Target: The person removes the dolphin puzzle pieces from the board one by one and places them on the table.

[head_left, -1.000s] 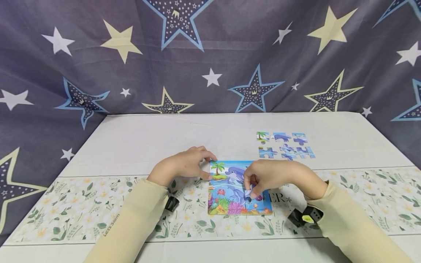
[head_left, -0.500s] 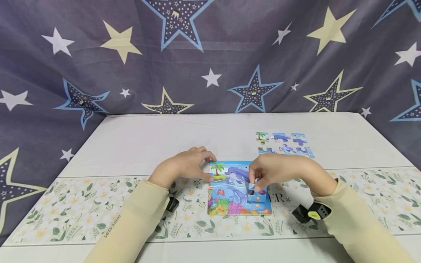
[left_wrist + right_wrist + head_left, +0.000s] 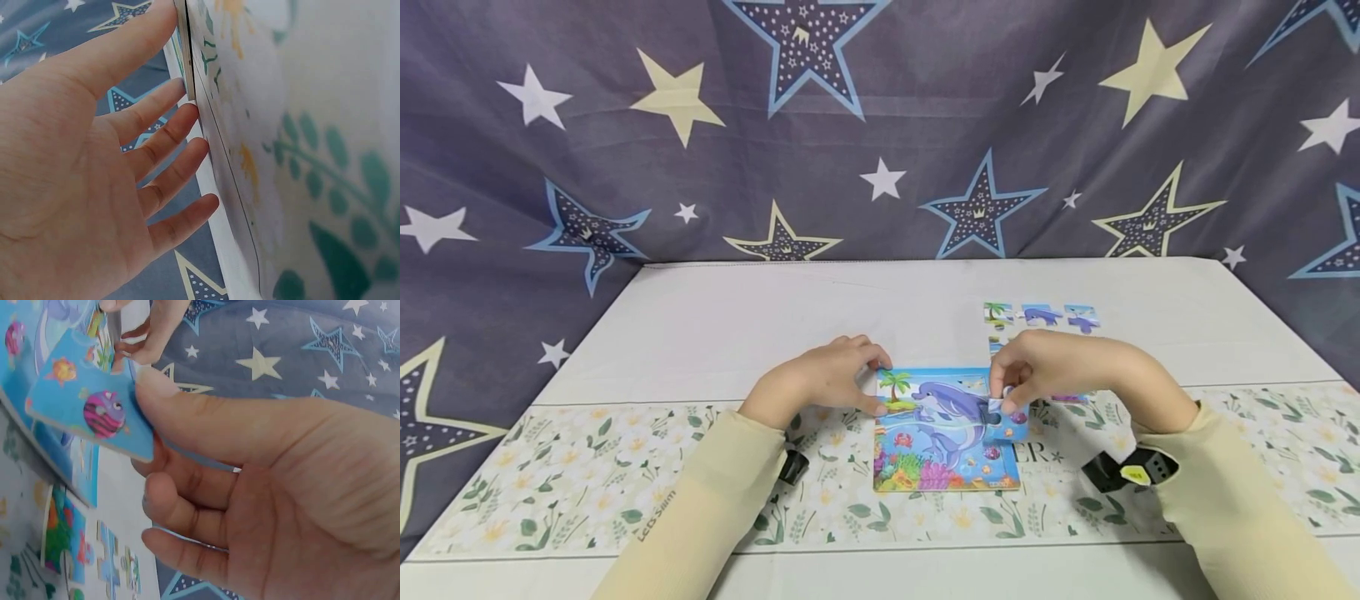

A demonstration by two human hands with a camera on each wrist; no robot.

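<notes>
My left hand (image 3: 823, 377) rests at the left edge of a flat dolphin picture board (image 3: 891, 467), thumb and index fingertips touching its edge. In the left wrist view, the other left fingers (image 3: 172, 187) are spread and hold nothing. Over the board's right side, my right hand (image 3: 1060, 371) pinches a blue jigsaw piece (image 3: 94, 403) between thumb and fingers. The piece shows a pink striped fish and an orange starfish. It is tilted and overlaps the board's right edge in the head view.
Loose jigsaw pieces (image 3: 1041, 316) lie in a row beyond my right hand, which partly hides others. A pink-edged piece (image 3: 1069, 398) shows below that wrist. The table (image 3: 775, 300) has a floral strip, and a starry curtain (image 3: 880, 100) hangs behind it.
My right hand has lifted the jigsaw piece off the board's lower right part and moved it right and away from me. The left hand has stayed in place.
</notes>
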